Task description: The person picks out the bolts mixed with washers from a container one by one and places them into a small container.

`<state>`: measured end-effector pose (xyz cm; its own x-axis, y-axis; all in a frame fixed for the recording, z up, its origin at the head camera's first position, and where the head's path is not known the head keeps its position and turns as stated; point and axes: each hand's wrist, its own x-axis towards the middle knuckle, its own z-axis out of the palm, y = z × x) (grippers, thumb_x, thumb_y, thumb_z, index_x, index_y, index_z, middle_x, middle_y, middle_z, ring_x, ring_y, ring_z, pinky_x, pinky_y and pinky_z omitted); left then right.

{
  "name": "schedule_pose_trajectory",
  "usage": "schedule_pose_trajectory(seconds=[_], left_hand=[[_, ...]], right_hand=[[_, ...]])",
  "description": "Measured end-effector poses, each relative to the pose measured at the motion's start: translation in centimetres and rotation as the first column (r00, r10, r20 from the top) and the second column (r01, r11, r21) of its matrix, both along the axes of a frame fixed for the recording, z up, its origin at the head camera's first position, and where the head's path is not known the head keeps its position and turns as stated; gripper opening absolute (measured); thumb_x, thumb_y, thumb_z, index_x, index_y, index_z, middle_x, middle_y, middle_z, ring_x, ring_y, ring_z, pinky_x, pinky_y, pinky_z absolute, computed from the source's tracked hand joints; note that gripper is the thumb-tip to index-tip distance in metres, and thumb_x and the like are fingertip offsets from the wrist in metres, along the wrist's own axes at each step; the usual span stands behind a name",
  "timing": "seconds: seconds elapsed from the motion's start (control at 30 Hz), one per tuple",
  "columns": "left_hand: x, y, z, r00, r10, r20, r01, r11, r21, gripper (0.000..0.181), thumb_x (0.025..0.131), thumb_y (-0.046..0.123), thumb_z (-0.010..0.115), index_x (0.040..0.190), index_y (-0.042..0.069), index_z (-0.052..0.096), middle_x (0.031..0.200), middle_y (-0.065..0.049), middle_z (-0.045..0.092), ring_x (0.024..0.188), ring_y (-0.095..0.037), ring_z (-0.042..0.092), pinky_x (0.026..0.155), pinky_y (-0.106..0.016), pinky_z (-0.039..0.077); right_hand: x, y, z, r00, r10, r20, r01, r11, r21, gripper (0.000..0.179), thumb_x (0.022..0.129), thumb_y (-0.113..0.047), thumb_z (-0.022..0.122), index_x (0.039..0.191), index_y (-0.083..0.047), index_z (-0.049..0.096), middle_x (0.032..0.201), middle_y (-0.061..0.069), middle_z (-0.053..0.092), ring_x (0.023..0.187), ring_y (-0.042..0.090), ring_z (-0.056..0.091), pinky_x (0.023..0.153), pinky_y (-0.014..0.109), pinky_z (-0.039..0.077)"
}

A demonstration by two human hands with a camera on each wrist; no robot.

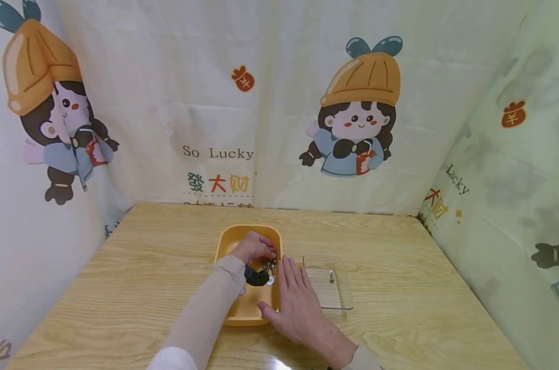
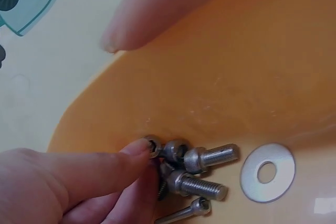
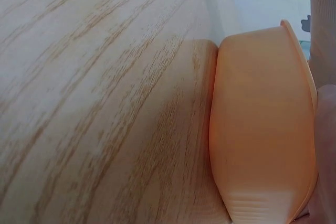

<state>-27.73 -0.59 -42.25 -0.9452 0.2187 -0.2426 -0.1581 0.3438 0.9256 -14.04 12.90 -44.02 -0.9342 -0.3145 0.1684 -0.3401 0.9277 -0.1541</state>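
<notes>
An orange plastic box (image 1: 249, 322) stands on the table. My left hand (image 1: 253, 246) reaches into its far right part. In the left wrist view its thumb and finger pinch a socket head bolt (image 2: 153, 145) at the edge of a small pile. Several other metal bolts (image 2: 202, 186) lie right beside the fingertips. A flat washer (image 2: 269, 172) lies near them on the box floor. My right hand (image 1: 300, 303) rests with straight fingers along the box's right rim, thumb reaching over the near part. The right wrist view shows the box's outer wall (image 3: 262, 124).
To the right of the box lies a clear plastic tray (image 1: 346, 293) with a single bolt (image 1: 332, 276) in it. Another washer (image 1: 241, 291) lies in the box by my left wrist. A printed curtain (image 1: 279, 113) hangs behind the wooden table (image 1: 399, 308).
</notes>
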Motion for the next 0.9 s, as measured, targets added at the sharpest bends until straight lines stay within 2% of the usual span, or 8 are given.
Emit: schedule_pose_trajectory(seconds=[0.4,0.53,0.7,0.8,0.9], left_hand=[[0.02,0.53,-0.21,0.995,0.040,-0.086,-0.046,0.996,-0.072,0.024,0.078,-0.011,0.074,0.102,-0.006,0.074,0.090,-0.015,0.075,0.074,-0.016,0.065,0.077,-0.033,0.063],[0.02,0.55,-0.19,0.995,0.045,-0.085,-0.051,0.997,-0.066,0.023,0.079,-0.011,0.074,0.102,-0.006,0.074,0.090,-0.016,0.075,0.073,-0.016,0.065,0.078,-0.034,0.063],[0.09,0.46,-0.41,0.998,0.068,-0.014,-0.067,0.997,0.029,0.022,0.083,-0.006,0.073,0.105,-0.008,0.073,0.095,-0.019,0.075,0.079,-0.019,0.071,0.082,-0.035,0.063],[-0.01,0.46,-0.55,0.995,0.085,0.055,-0.090,0.989,0.114,0.022,0.086,-0.004,0.071,0.108,-0.008,0.072,0.099,-0.020,0.075,0.086,-0.022,0.074,0.084,-0.035,0.063],[-0.18,0.48,-0.65,0.990,0.099,0.105,-0.116,0.977,0.177,0.022,0.087,-0.004,0.070,0.109,-0.009,0.072,0.100,-0.021,0.075,0.085,-0.023,0.075,0.084,-0.037,0.063]], right_hand=[[0.05,0.04,-0.11,1.000,0.003,-0.013,-0.004,1.000,-0.015,0.094,0.092,-0.064,0.049,0.155,0.002,0.025,0.164,0.018,0.021,0.154,0.030,0.015,0.126,0.053,0.021],[0.09,0.03,-0.09,1.000,0.002,-0.013,-0.002,1.000,-0.018,0.094,0.093,-0.064,0.048,0.155,0.002,0.025,0.164,0.018,0.021,0.154,0.030,0.015,0.126,0.053,0.020],[0.17,0.02,0.02,1.000,0.002,-0.006,-0.002,1.000,-0.028,0.094,0.093,-0.064,0.049,0.155,0.002,0.024,0.164,0.018,0.020,0.154,0.030,0.015,0.126,0.053,0.020],[0.20,0.02,0.06,1.000,0.003,0.000,-0.003,0.999,-0.034,0.095,0.092,-0.064,0.049,0.155,0.003,0.023,0.164,0.018,0.019,0.154,0.029,0.014,0.126,0.054,0.020],[0.21,0.02,0.05,1.000,0.002,0.000,-0.002,0.999,-0.036,0.095,0.092,-0.064,0.049,0.155,0.003,0.024,0.164,0.018,0.019,0.154,0.029,0.013,0.126,0.054,0.020]])
